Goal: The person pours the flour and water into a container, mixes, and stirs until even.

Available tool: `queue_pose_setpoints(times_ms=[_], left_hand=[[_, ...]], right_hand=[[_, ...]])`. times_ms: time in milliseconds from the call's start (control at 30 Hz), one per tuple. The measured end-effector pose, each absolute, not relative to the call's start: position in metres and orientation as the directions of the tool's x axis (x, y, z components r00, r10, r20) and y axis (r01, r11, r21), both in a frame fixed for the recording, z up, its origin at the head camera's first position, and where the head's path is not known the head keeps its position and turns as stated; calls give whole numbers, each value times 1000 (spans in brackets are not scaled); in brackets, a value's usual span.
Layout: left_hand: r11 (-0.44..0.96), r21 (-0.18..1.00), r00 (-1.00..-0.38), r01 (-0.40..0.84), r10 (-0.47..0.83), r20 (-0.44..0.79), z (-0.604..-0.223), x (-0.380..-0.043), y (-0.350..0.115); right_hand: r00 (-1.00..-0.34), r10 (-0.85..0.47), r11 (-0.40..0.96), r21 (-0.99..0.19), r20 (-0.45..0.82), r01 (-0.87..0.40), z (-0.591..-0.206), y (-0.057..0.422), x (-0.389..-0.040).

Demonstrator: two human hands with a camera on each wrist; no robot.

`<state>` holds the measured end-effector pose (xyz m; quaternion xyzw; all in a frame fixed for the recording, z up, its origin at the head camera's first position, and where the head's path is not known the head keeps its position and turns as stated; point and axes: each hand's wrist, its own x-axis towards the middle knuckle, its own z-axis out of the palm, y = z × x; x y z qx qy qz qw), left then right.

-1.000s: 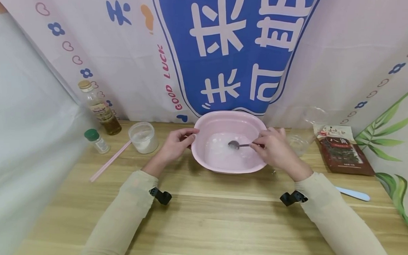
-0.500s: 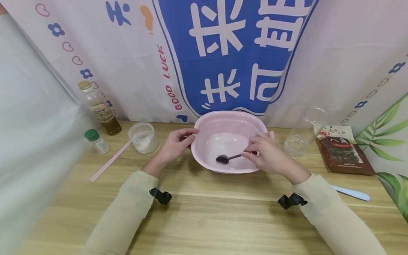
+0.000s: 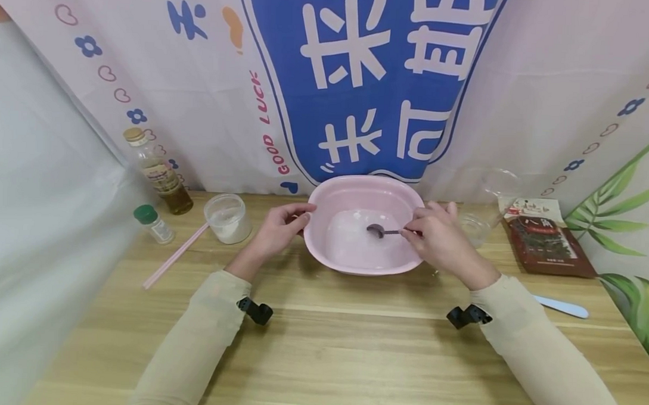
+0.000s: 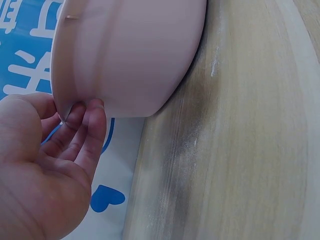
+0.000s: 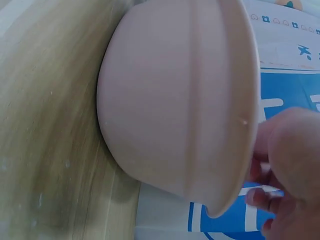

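Observation:
A pink plastic basin [image 3: 365,195] stands on the table near the back, with whitish, cloudy liquid [image 3: 350,242] in its bottom. My left hand [image 3: 276,232] pinches the basin's left rim; in the left wrist view its fingers curl under the lip. Over the right side of the basin, my right hand [image 3: 442,237] grips the handle of a dark spoon [image 3: 376,230]. The spoon's bowl is at the liquid, right of the middle. In the right wrist view the basin wall [image 5: 160,95] hides the spoon, and only part of the right hand [image 5: 295,155] shows.
At left are an oil bottle [image 3: 164,182], a green-capped jar [image 3: 154,225], pink chopsticks [image 3: 174,257] and a tub of white powder [image 3: 228,220]. At right stand a clear plastic cup [image 3: 476,228], a brown spice packet [image 3: 548,240] and a light-blue handle [image 3: 562,307]. A printed cloth [image 3: 209,115] hangs behind.
My right hand swept the spoon toward the basin's front left, then back to the right and away from me. The left hand has kept its hold on the rim.

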<state>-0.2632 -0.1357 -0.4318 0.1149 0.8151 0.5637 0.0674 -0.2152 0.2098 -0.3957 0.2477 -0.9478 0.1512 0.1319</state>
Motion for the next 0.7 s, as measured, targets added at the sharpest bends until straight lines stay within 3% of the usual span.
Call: queue_pose_setpoints(times_ms=[400,700], left_hand=[[348,933,-964,96,265,1,-430,-262,-135],[340,936,-964,95,267,1,-428,-261,-135]], right_hand=[[-744,-601,674,-315,293,-669,-395,207,-207],[-805,-490,778,-248,334,-577,-395,206,-210]])
